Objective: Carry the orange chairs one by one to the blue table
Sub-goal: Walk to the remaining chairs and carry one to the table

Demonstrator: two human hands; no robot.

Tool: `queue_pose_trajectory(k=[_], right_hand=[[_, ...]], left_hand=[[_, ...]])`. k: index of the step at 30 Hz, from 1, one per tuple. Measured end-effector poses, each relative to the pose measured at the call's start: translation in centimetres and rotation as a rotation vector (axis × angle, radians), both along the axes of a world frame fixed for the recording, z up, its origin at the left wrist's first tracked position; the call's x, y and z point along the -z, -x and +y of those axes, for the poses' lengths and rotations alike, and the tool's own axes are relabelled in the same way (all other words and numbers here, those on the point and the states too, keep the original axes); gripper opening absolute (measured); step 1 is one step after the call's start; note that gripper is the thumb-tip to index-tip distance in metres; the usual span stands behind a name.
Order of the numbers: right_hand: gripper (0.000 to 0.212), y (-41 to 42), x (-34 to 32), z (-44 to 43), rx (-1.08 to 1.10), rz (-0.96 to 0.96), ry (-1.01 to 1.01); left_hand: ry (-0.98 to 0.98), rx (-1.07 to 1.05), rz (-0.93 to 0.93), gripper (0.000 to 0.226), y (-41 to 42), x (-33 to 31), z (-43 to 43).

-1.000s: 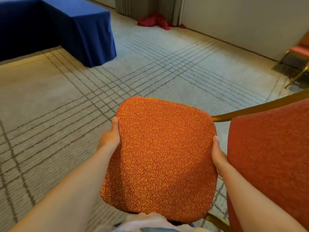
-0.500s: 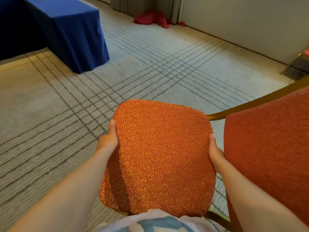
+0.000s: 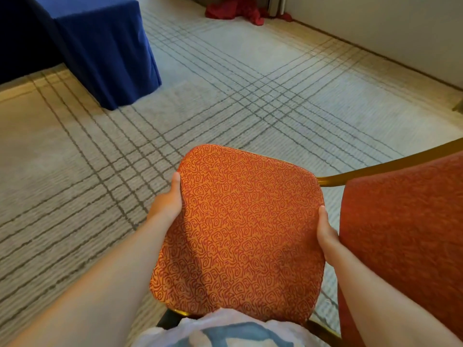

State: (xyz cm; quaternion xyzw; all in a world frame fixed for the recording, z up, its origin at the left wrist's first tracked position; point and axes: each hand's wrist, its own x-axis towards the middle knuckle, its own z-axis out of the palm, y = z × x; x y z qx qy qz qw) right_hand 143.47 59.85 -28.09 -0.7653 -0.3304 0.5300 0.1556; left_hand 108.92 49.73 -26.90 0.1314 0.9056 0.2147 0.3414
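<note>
Pale carpet (image 3: 225, 78) crossed by grey lines fills the room floor, with the blue table (image 3: 100, 46), draped to the ground, standing far left and well apart from the person. A red cloth (image 3: 235, 11) lies by the wall. The chair (image 3: 240, 234) is held up in front of the body, its patterned orange seat facing the camera, backrest at right. The left hand (image 3: 167, 204) clasps the seat's left edge, thumb on top; the right hand (image 3: 325, 231) clasps the right edge likewise. The remaining fingers are hidden under the seat.
</note>
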Motion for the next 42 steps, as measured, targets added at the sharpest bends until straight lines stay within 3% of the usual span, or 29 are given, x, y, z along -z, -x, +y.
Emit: queue_pose_trajectory(k=[8, 14, 23, 36, 42], right_hand=[[0.094, 5.3, 1.6, 15.8, 0.044, -0.021, -0.015], [0.095, 10.8, -1.3, 30.1, 0.074, -0.013, -0.100], [0.097, 18.1, -2.1, 46.0, 0.051, 0.003, -0.113], [0.097, 31.1, -2.0, 77.5, -0.170, -0.047, -0.105], [0.089, 37.2, -1.3, 86.9, -0.267, -0.003, -0.097]], left_hand=[[-0.022, 0.088, -0.026, 0.127, 5.7, 2.5, 17.9], [-0.113, 0.104, 0.026, 0.123, 11.9, -0.8, 32.6], [-0.106, 0.071, 0.011, 0.135, 19.2, -1.5, 47.7], [-0.056, -0.142, -0.044, 0.130, 29.7, 0.0, 72.4], [-0.046, -0.239, 0.000, 0.130, 34.7, 0.1, 80.0]])
